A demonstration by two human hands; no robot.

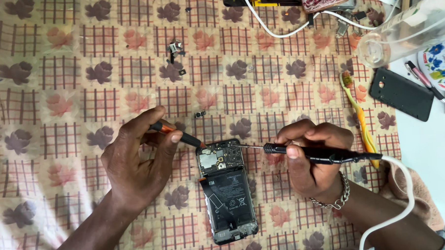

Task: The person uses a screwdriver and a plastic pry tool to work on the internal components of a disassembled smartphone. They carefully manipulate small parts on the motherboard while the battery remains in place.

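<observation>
An opened phone lies back-up on the patterned cloth, its circuit board and black battery exposed. My left hand grips a black and orange tool whose tip touches the board's upper left corner. My right hand holds a black soldering iron with a white cord. Its thin metal tip rests on the top of the board, near the middle.
Small loose phone parts lie on the cloth at the top centre. A black back cover, a yellow toothbrush, a clear plastic bottle, a pen and a white cable sit at the right and top.
</observation>
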